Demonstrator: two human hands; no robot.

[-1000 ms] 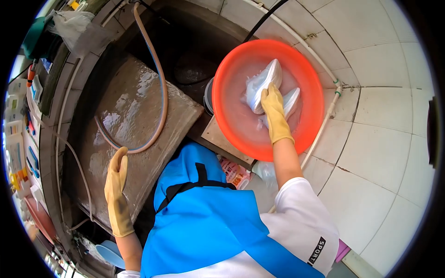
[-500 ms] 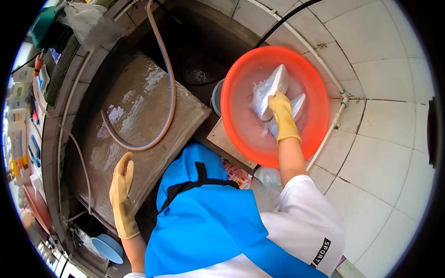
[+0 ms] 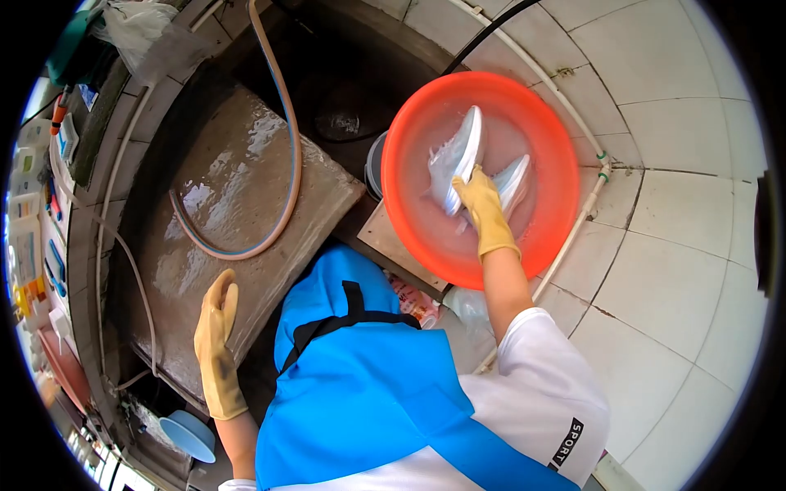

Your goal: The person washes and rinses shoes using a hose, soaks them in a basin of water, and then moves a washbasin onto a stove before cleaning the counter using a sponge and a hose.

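Note:
In a yellow rubber glove, my right hand grips a pale shoe by its white sole edge. The shoe is tilted on its side in the cloudy water of an orange-red basin. A second pale shoe lies partly under the water, just right of my fingers. My left hand, also gloved in yellow, hangs beside the edge of a wet stone slab. Its fingers are stretched out, thumb a little apart, and it holds nothing.
A hose curls over the slab. The basin rests partly on a wooden board, with a grey bucket behind it. A white pipe runs along the tiled wall. A blue bowl stands at lower left, below a cluttered shelf.
My right hand has shifted slightly left with the shoe, which now stands more on its edge with the sole turned right. My left hand has stayed nearly still.

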